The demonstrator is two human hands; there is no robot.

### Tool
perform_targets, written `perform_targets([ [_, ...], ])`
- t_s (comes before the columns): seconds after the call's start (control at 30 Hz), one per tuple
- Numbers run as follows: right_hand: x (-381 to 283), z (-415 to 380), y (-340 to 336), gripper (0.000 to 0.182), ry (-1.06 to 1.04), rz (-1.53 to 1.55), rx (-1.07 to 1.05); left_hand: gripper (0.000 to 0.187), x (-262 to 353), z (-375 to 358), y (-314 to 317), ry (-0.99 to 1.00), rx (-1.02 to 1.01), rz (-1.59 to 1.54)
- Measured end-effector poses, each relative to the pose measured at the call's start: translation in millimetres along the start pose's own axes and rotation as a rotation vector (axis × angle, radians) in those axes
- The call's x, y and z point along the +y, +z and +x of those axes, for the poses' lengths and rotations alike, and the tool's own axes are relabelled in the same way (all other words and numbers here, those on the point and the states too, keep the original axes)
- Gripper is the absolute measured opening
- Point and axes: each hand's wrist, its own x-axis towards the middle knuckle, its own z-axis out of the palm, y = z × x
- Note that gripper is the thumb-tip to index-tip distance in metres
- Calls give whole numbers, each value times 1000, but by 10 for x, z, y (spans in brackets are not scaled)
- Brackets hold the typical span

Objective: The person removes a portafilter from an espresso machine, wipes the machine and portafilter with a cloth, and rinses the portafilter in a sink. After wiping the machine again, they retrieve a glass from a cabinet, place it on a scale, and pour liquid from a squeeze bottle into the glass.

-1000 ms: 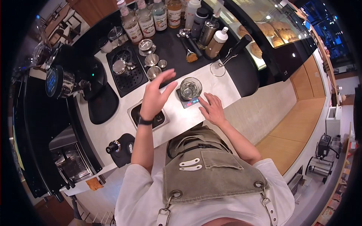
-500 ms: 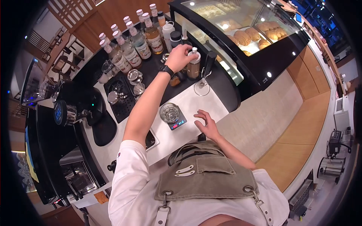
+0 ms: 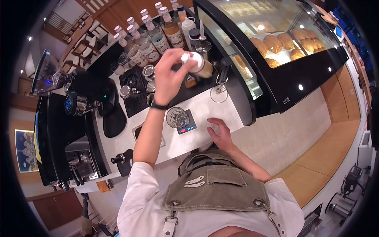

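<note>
My left hand (image 3: 170,75), with a black band on its wrist, holds a squeeze bottle (image 3: 205,71) by its white cap. The bottle is tilted above the dark counter, its cap toward my palm and its brownish body pointing right. Lower down, a clear glass (image 3: 177,117) stands on a small digital scale (image 3: 186,129) with a lit display. To the right of the scale is my right hand (image 3: 222,134), empty, its fingers apart and slightly curled over the white counter (image 3: 201,108).
Syrup bottles (image 3: 172,33) line the back. A pastry case (image 3: 272,47) stands at the right. A metal ring stand (image 3: 219,94) is at the counter's right end. At the left are a grinder (image 3: 89,93), a black mat (image 3: 114,122) and an espresso machine (image 3: 59,142).
My left hand has lifted the bottle from among the things at the back, tilted it and brought it left. My right hand remains beside the scale. The camera view has shifted slightly.
</note>
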Motion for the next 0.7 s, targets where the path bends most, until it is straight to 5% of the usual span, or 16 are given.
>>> perform_targets([
  [0.23,-1109,518,-160,83,-451,-192,251,31,862,-814,-394,108,-161,142],
  [0.3,-1091,429,-139,88,-274,-120,92,36,894,-1091,-351,46,-244,76],
  [0.37,-921,114,-147,90,119,81,-198,40,860,-1433,-235,-286,-101,-221],
  [0.47,-753,-260,-146,79,167,-7,-264,44,559,-1819,-351,35,-289,-41],
  [0.7,-761,-816,-16,66,305,-81,-304,39,322,-2373,-609,-128,-506,-133],
])
